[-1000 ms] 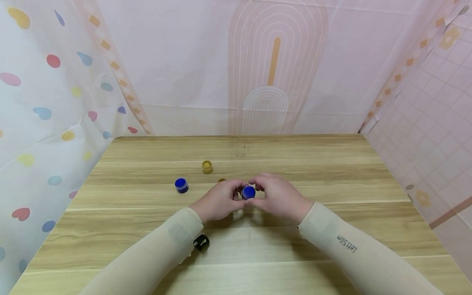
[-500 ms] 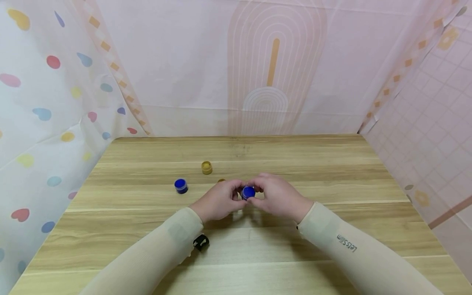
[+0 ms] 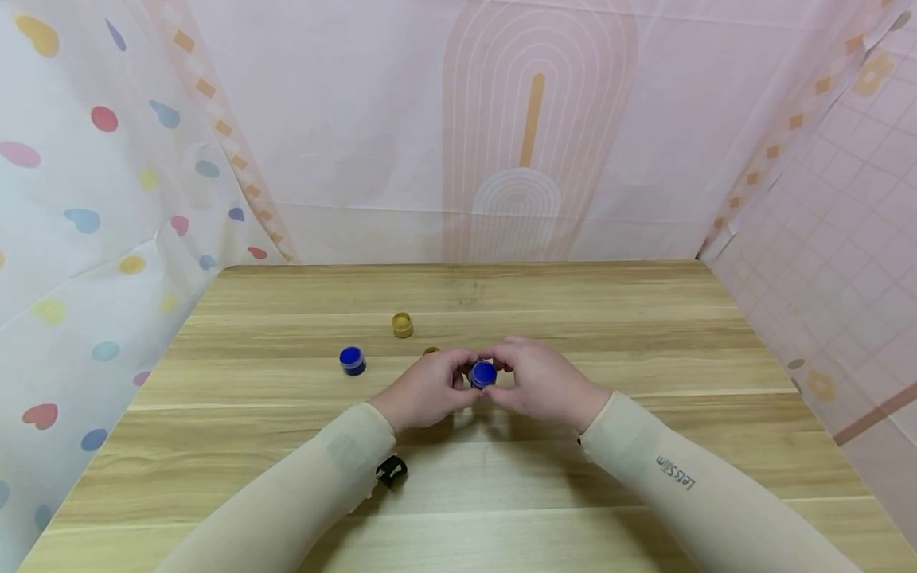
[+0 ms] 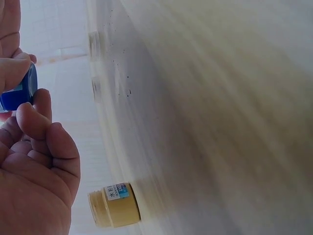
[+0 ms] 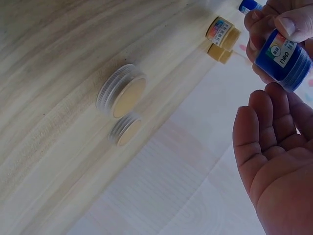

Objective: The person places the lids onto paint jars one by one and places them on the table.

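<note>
Blue jar (image 3: 484, 374), long axis roughly upright above the counter (image 3: 494, 485), sits between your two hands: your left hand (image 3: 424, 390) has its fingers curled round its body, your right hand (image 3: 539, 382) pinches near its top, neither clearly nearer.

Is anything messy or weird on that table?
Yes, faint dark marks near the back of the table: they look like smudges on pale wood. I see no spill around the held blue jar.
</note>
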